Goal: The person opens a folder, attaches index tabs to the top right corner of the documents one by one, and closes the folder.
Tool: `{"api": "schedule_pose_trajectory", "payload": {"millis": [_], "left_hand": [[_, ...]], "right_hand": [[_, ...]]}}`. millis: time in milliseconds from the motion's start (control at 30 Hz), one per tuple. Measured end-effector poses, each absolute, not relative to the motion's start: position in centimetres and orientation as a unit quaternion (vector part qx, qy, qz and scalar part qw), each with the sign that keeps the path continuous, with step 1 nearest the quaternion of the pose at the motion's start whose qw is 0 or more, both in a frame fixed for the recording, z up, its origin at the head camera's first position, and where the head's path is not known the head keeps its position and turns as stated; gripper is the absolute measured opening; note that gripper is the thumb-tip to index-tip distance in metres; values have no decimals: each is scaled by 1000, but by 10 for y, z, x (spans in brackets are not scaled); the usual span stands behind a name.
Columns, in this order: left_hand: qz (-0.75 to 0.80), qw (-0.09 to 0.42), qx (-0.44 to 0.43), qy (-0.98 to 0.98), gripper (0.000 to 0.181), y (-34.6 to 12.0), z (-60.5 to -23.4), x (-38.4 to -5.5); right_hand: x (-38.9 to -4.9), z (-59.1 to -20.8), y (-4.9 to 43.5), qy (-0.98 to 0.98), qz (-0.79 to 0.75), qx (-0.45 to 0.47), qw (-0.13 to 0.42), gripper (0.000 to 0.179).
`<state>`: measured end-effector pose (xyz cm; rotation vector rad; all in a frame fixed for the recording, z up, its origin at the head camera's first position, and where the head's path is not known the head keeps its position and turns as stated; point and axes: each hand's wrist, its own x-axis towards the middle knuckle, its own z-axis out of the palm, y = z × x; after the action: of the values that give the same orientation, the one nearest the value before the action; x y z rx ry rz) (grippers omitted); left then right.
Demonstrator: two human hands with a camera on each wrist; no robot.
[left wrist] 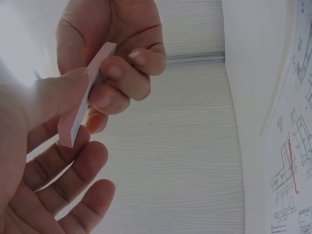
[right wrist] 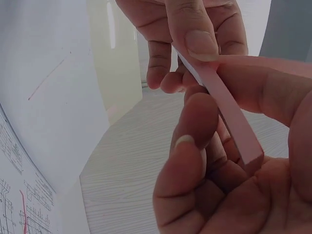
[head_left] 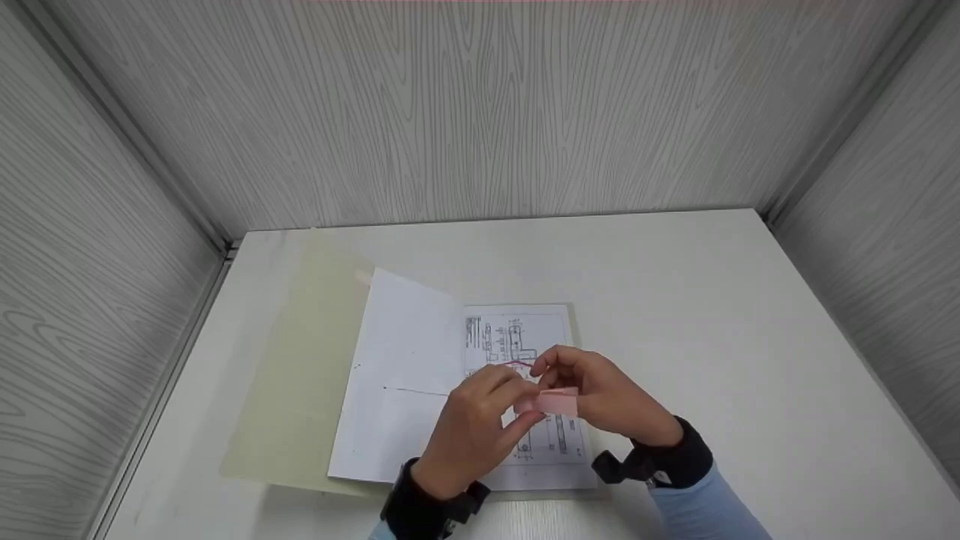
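Observation:
Over an open booklet, both hands meet at a pink sticky note pad (head_left: pixel 559 402). My left hand (head_left: pixel 474 418) pinches the pad, its thumb on the pink face in the left wrist view. From the other side, my right hand (head_left: pixel 615 394) holds the pad with curled fingers. A pink sheet (right wrist: pixel 273 63) stands away from the pad, above the right thumb in the right wrist view. Beneath the hands lies the booklet's drawing page (head_left: pixel 551 322), printed with technical drawings and bearing a red line (left wrist: pixel 292 165). The hands cover part of this page.
Left of the drawing page, a white page (head_left: pixel 409 330) stands partly raised, with a thin line on it. The pale yellow cover (head_left: pixel 300 390) spreads further left on the white table (head_left: pixel 712 315). Wood-grain panels (head_left: pixel 480 112) enclose the table's back and sides.

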<state>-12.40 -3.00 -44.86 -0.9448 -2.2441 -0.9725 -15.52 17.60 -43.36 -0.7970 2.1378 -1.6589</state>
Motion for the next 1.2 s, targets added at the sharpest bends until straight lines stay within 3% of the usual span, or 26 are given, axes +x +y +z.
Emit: {"api": "schedule_pose_trajectory", "payload": {"millis": [733, 1200], "left_hand": [[-355, 250, -351, -829, 15, -29, -448, -125], [-372, 255, -355, -819, 13, -28, -447, -124]], "right_hand": [[-158, -437, 175, 784, -549, -264, 121, 25], [-157, -438, 178, 790, -542, -257, 129, 27]]}}
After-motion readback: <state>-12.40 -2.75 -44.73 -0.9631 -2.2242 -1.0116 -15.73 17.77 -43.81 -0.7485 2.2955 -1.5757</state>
